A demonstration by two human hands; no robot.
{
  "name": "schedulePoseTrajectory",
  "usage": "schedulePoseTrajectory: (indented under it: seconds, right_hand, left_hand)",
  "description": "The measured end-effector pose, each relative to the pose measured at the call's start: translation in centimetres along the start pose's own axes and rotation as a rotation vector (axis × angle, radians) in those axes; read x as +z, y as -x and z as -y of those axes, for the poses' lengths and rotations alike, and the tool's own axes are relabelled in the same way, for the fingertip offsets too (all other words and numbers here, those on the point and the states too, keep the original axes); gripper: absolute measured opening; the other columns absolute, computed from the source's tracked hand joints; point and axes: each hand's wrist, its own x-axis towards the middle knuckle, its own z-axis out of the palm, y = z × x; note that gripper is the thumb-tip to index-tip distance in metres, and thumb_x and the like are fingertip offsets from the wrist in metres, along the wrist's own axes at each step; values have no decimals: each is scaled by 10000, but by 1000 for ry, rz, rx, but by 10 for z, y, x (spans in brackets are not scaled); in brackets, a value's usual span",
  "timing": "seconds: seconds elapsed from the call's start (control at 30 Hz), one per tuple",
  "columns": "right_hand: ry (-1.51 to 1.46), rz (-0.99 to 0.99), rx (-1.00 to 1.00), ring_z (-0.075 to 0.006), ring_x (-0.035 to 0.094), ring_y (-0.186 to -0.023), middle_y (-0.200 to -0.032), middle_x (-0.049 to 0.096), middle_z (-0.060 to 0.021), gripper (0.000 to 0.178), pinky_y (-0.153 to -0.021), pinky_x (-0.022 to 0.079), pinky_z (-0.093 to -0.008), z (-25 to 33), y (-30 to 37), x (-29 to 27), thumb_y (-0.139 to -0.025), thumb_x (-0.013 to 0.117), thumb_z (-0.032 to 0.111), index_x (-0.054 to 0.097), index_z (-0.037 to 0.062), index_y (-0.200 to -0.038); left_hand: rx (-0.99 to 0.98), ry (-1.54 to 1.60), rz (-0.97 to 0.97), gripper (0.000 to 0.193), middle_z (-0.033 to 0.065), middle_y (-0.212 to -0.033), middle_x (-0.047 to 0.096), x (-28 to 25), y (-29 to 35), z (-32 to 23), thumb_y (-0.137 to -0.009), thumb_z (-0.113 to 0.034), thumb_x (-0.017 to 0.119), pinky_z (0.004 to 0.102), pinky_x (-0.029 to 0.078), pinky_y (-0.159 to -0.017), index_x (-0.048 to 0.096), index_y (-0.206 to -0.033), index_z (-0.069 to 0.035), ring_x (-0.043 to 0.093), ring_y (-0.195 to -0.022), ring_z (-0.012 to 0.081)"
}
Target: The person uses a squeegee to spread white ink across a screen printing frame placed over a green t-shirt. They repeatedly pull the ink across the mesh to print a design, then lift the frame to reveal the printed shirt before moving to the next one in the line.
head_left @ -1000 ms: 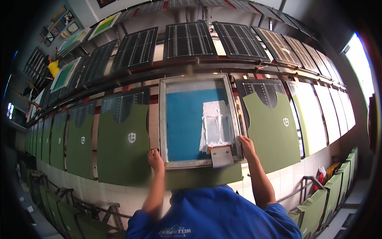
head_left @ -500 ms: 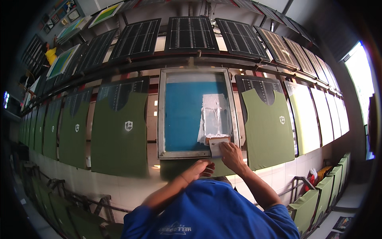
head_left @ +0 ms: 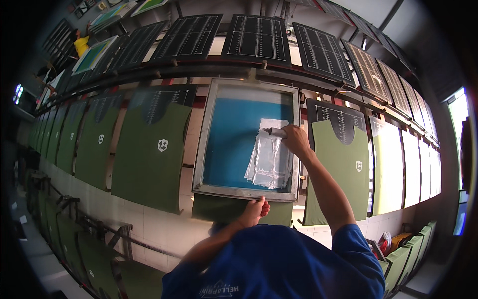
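In the centre of the view, a framed screen [head_left: 224, 191] holds white ink [head_left: 269, 159] toward its right side. The right hand [head_left: 296, 140] has its fingers clenched on a grey squeegee [head_left: 276, 132] at the ink's upper part; the left hand [head_left: 256, 210] curls at the screen's lower edge, whether gripping I cannot tell.

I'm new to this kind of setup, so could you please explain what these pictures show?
No robot here: a person works with two bare hands. The camera is worn on the head, looking down; its wide lens bends straight edges. The right hand holds a grey squeegee-like tool at a framed blue screen with white smears. The left hand, loosely curled, is at the screen's near edge; whether it grips is unclear. On either side, green garment pieces with white emblems lie over dark boards.
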Motion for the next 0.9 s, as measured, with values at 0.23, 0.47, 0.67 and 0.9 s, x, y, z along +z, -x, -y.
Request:
schedulePoseTrajectory:
  seconds: [0.23,0.47,0.67,0.9]
  right_hand:
    - [-4,49,-109,-336,659,-956,-956,691,-150,155,-820,540,-433,30,12,22,-706,679,71,689,53,-859]
    - [-104,182,-141,-298,646,-989,-987,681,-106,226,-829,546,-417,51,121,18,-741,599,20,688,77,-941]
    - [-48,77,9,-327,680,-912,-990,710,-125,216,-789,564,-426,30,94,9,-759,650,48,728,73,-959]
    - [-9,-49,-15,-306,652,-982,-1002,692,-107,245,-854,535,-401,16,45,14,-747,616,7,718,69,-960]
  left_hand:
    - [27,-35,-20,318,45,-831,627,3,7,-1,-1047,-355,510,282,489,-648,570,-902,-79,590,-712,139]
    - [24,-47,-33,321,46,-814,638,6,11,-4,-1046,-369,507,290,486,-616,566,-915,-82,594,-683,145]
    - [40,-118,-41,341,59,-833,674,5,14,-7,-1040,-397,506,295,494,-587,588,-937,-82,632,-680,157]
    - [13,-191,-46,366,64,-845,686,6,15,-13,-1034,-419,510,303,499,-573,600,-947,-75,647,-682,164]
